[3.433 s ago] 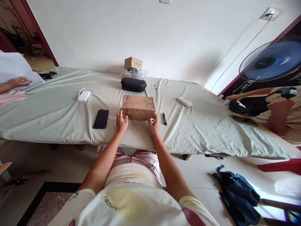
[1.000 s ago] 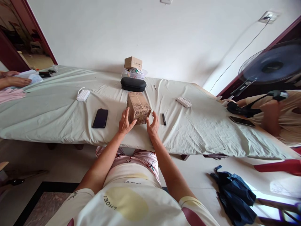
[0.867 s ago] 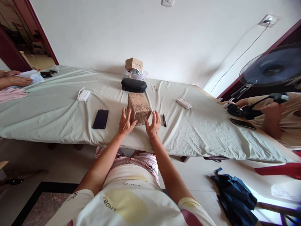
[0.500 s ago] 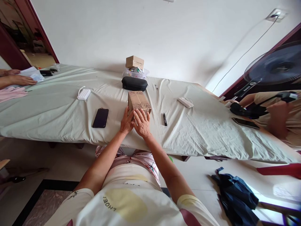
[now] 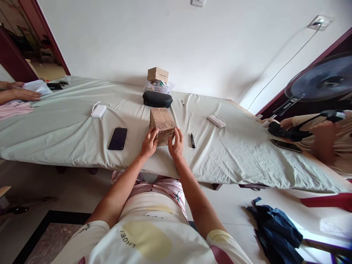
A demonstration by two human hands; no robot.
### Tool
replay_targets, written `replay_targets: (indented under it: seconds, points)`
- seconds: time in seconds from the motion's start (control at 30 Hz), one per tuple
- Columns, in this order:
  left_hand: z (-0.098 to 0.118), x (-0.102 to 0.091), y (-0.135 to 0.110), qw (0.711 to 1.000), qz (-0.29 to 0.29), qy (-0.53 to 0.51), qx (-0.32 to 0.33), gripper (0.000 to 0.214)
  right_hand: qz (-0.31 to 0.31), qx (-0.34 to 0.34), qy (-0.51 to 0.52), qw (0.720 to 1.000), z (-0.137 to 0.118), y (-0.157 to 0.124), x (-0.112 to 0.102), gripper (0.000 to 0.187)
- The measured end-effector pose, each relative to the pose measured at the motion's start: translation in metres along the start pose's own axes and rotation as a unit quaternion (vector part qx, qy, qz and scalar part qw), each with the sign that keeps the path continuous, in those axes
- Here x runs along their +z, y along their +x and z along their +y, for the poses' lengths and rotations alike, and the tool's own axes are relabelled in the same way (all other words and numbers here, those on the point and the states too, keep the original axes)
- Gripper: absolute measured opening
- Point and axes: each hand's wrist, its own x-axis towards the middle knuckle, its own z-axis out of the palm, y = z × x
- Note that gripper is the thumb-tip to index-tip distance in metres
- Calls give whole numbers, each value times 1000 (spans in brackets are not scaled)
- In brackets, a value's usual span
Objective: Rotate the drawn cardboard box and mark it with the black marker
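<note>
Two bare hands at a cardboard box in the head view, one at each near corner. At the near left corner, the left hand [image 5: 149, 144], fingers bent narrowly against the upper edge, thumb low by the end face; at the near right corner, the right hand [image 5: 176, 145], similarly curled, thumb lower on the same face. Impossible to tell from this angle how firm the grip on either side. Between the two, flat on the pale green tablecloth [image 5: 225, 154] and end-on to the wearer, the cardboard box [image 5: 162, 119], scrawled with black looping lines, a seam along its top. To its right, near the right hand, a black marker [image 5: 193, 140]; to its left, a dark smartphone [image 5: 117, 138]. Just beyond the box, a black zip case [image 5: 157, 99], and behind that a clear plastic tub [image 5: 168, 88] with a smaller brown carton [image 5: 157, 74] on top. Farther out to either side, a white power bank [image 5: 99, 111] with a cable loop at left and a second white block [image 5: 216, 121] at right. At the far left edge, another person's hands [image 5: 30, 95] with white sheeting [image 5: 41, 87]; at far right, a blurred fan [image 5: 324, 82] near another person's arm [image 5: 326, 137].
</note>
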Motion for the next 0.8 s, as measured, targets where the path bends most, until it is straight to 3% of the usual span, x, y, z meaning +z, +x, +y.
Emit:
replay_targets:
  seconds: [0.2, 0.33, 0.43, 0.6, 0.7, 0.8]
  points:
    - [-5, -2, 1, 999, 25, -13, -18, 57, 25, 58, 118, 991, -2, -8, 4, 53]
    - [-6, -7, 3, 997, 53, -18, -53, 58, -11, 93, 160, 983, -8, -11, 1, 41]
    - [-2, -12, 3, 996, 63, -5, -63, 69, -33, 57, 159, 985, -14, -12, -2, 36]
    - [5, -15, 4, 993, 79, 31, -84, 118, -102, -61, 157, 981, -26, -17, 1, 44]
    - [5, -14, 4, 991, 87, 51, -93, 123, -115, -112, 162, 974, -31, -18, 3, 47]
    - [4, -13, 4, 991, 78, 56, -88, 121, -104, -117, 139, 978, -31, -16, 2, 44]
